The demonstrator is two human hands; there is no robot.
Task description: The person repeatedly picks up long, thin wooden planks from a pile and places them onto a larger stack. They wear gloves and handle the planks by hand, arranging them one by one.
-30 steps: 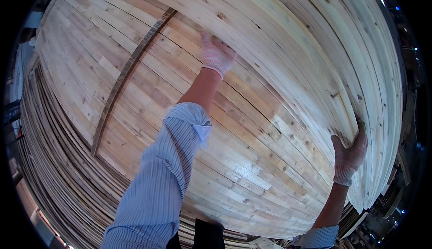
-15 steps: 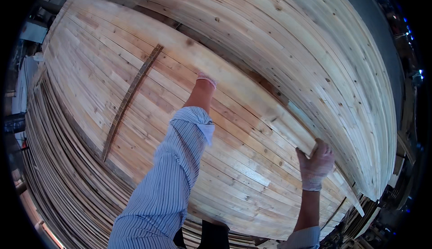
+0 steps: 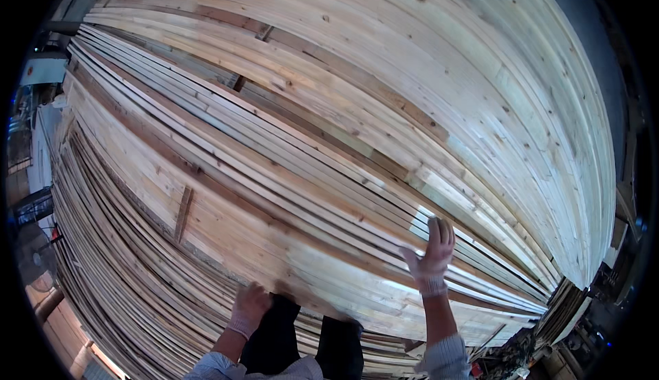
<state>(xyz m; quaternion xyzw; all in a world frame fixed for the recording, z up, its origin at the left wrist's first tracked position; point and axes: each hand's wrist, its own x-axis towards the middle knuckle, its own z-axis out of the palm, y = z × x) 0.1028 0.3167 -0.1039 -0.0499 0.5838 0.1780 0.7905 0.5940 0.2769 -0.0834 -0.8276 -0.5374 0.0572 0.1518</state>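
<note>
My right hand, in a thin pale glove, lies across the raised edges of a row of long wooden boards. Its thumb stands apart from the fingers, and it looks open. Closer to my body, my left hand, also with a pale cuff, is beside the near edge of a wide pale wooden panel. Its fingers look bent but are blurred, so a hold on the panel cannot be made out. A short dark strip crosses the panel's left part.
Another large wooden panel spans the far side. Many thin boards are packed edge-up at the lower left. My dark-trousered legs stand against the near edge. A round fan is at far left.
The broad panel surface has given way to a row of separate board edges. My left hand has come back from the far edge towards my body; my right hand has shifted left.
</note>
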